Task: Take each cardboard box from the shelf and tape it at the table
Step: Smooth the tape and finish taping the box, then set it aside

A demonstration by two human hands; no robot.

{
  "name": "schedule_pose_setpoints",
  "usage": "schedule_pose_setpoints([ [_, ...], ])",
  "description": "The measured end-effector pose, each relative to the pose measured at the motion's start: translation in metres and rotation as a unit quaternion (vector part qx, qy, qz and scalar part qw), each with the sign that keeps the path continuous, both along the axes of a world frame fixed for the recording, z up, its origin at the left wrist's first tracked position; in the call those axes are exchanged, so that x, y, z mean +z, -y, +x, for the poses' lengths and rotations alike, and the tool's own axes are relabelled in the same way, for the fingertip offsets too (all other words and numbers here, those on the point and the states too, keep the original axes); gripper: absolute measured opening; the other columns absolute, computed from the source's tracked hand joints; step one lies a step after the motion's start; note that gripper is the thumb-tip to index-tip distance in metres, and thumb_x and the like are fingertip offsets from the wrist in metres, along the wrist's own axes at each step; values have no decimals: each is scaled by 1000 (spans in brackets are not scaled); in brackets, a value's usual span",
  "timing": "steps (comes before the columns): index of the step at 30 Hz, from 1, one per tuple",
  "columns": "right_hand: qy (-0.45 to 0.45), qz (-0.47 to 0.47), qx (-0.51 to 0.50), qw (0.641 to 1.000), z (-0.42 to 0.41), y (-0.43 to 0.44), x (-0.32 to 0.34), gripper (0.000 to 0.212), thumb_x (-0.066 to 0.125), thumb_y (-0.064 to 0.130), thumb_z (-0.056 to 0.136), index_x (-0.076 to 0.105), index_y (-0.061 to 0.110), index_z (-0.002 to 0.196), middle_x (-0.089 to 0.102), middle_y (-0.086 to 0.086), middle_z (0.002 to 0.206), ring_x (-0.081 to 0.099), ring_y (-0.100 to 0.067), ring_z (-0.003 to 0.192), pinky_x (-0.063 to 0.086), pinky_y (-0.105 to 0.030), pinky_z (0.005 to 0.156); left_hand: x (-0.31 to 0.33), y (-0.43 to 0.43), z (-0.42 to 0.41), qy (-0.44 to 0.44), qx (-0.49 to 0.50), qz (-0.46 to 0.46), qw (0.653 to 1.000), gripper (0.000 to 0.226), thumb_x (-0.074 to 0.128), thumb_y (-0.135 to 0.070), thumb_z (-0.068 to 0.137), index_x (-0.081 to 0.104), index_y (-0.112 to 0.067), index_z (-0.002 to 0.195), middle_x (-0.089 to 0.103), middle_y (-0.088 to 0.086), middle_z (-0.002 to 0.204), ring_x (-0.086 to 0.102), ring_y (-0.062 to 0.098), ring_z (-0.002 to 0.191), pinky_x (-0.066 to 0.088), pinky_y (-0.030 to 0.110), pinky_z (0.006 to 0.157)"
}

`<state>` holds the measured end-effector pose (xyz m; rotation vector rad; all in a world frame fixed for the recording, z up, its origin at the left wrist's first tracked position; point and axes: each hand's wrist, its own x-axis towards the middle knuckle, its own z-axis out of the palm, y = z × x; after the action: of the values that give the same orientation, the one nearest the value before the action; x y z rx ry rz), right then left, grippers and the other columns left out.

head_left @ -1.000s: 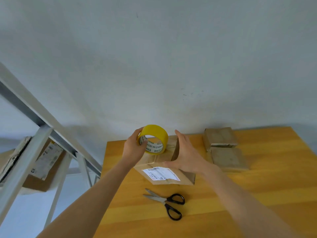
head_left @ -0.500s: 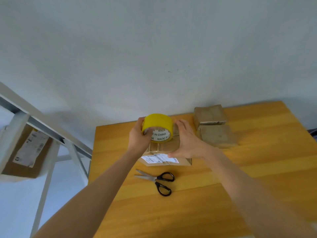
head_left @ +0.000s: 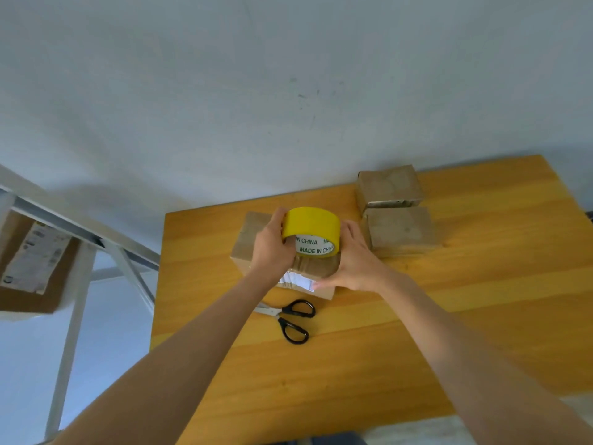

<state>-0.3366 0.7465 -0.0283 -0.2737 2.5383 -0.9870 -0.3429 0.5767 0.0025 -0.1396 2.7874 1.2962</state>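
left hand (head_left: 272, 248) grips tape (head_left: 313, 223), seemingly on box (head_left: 247, 239)

Black-handled scissors (head_left: 290, 317) lying flat, blades pointing left. Grey wall (head_left: 288, 75) behind. Pale floor (head_left: 109, 332) at left.

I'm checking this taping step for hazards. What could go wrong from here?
The left hand holds the tape over the box, which only the right hand steadies: the box may slide and the strip land crooked. The scissors lie partly under the left forearm, so an arm might knock them.
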Motion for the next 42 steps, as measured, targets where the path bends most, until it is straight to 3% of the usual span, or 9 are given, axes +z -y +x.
schedule_pose_setpoints([
  [6, -36, 13, 22, 999, -3, -4, -4, 114, 90, 47, 56, 26, 20, 146, 26, 5, 137, 26, -11, 130, 33, -35, 111, 4, 2, -1, -25, -65, -50, 996, 38, 46, 6, 86, 45, -16, 118, 53, -3, 70, 55, 21, 63, 36, 24, 45],
  [9, -47, 12, 30, 998, -9, -1, 2, 111, 91, 42, 56, 28, 19, 144, 28, 4, 136, 28, -11, 129, 33, -33, 110, 16, 10, -6, -53, -108, -115, 986, 44, 46, 9, 82, 45, -12, 121, 55, 2, 80, 54, 24, 67, 32, 24, 46],
  [15, -51, 46, 33, 997, -23, -4, 15, 120, 92, 37, 58, 18, 15, 149, 22, 1, 147, 32, -18, 134, 32, -35, 110, 36, 47, -24, -77, -97, -199, 972, 43, 48, 8, 84, 45, -11, 123, 55, 14, 104, 58, 35, 80, 44, 38, 59],
  [20, -43, 73, 32, 996, -29, -13, 15, 123, 92, 42, 57, 15, 18, 150, 18, 5, 150, 30, -18, 137, 33, -36, 111, 46, 77, -33, -47, -116, -378, 917, 53, 53, -4, 90, 38, -25, 136, 47, 12, 117, 61, 35, 87, 40, 35, 61],
  [23, -38, 76, 35, 996, -32, -13, 16, 124, 92, 40, 57, 14, 19, 150, 17, 6, 150, 29, -18, 138, 32, -35, 111, 47, 89, -32, -51, -121, -429, 894, 59, 52, -6, 92, 32, -30, 143, 47, 10, 121, 61, 31, 90, 38, 33, 60],
  [27, -36, 89, 36, 995, -34, -13, 17, 124, 93, 38, 57, 13, 18, 151, 16, 5, 153, 27, -19, 141, 30, -35, 112, 44, 95, -29, -68, -81, -381, 918, 53, 55, -5, 87, 40, -20, 135, 55, 7, 117, 58, 29, 81, 35, 32, 56],
  [33, -27, 103, 34, 994, -34, -13, 18, 125, 92, 38, 58, 12, 16, 151, 16, 3, 153, 26, -19, 141, 28, -35, 113, 18, 100, -31, -79, 21, -210, 974, 39, 52, 3, 84, 49, -10, 120, 61, 9, 105, 53, 23, 72, 33, 25, 47],
  [38, -24, 115, 33, 993, -32, -12, 17, 125, 91, 39, 59, 10, 17, 151, 14, 4, 153, 26, -19, 141, 30, -37, 112, -2, 97, -27, -46, 99, -35, 993, 27, 51, -1, 92, 53, -14, 115, 65, 5, 98, 59, 19, 78, 48, 27, 53],
  [42, -16, 112, 23, 993, -31, -12, 17, 125, 92, 39, 58, 10, 18, 151, 14, 4, 152, 26, -20, 141, 30, -38, 113, -3, 96, -29, -5, 94, 68, 993, 31, 45, 3, 94, 49, -16, 119, 59, 3, 100, 62, 23, 95, 59, 33, 63],
])
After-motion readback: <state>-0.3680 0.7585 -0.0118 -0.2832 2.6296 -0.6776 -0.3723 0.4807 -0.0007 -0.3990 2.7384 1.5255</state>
